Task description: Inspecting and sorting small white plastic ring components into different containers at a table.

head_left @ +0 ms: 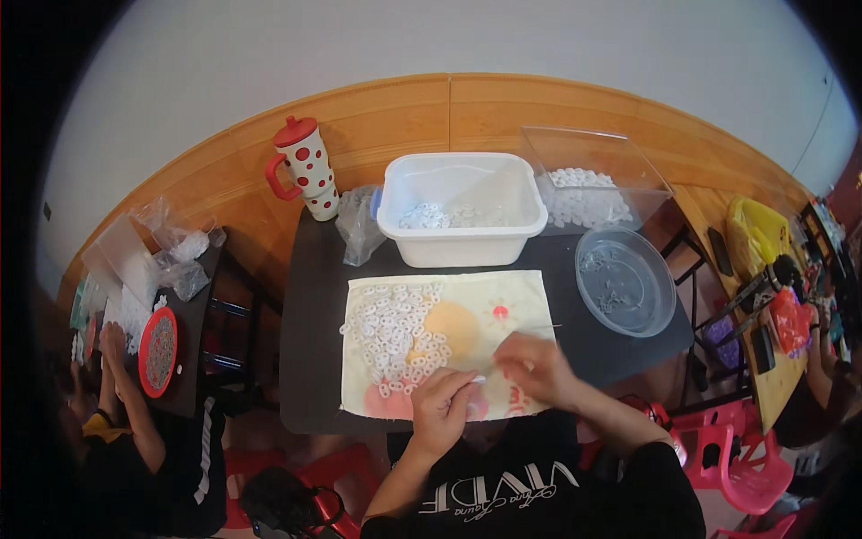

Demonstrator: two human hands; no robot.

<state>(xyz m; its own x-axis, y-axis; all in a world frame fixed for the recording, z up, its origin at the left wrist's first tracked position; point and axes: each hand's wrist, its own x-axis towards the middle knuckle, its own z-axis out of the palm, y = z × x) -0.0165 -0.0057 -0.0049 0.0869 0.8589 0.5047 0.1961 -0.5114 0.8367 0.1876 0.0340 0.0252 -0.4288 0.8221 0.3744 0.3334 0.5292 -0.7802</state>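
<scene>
My left hand [437, 413] is closed over the near part of a pale yellow printed cloth [527, 301], pinching a small white plastic piece [478, 379] at its fingertips. Just to the right, my right hand [536, 366] has its fingers curled together. A thin dark sliver [555, 325] shows beyond its knuckles, and I cannot make out what the fingers grip. On the cloth's left half lies a loose pile of white two-holed plastic pieces [395, 328]. Behind the cloth stands a white plastic basin [461, 244] with more white pieces on its bottom.
A clear round tub [626, 281] with greyish bits is at the right. Behind it stands a clear box [588, 202] of white pieces. A red-dotted tumbler [310, 171] and plastic bag [359, 229] stand back left. People work at side tables, one beside a red tray [159, 352].
</scene>
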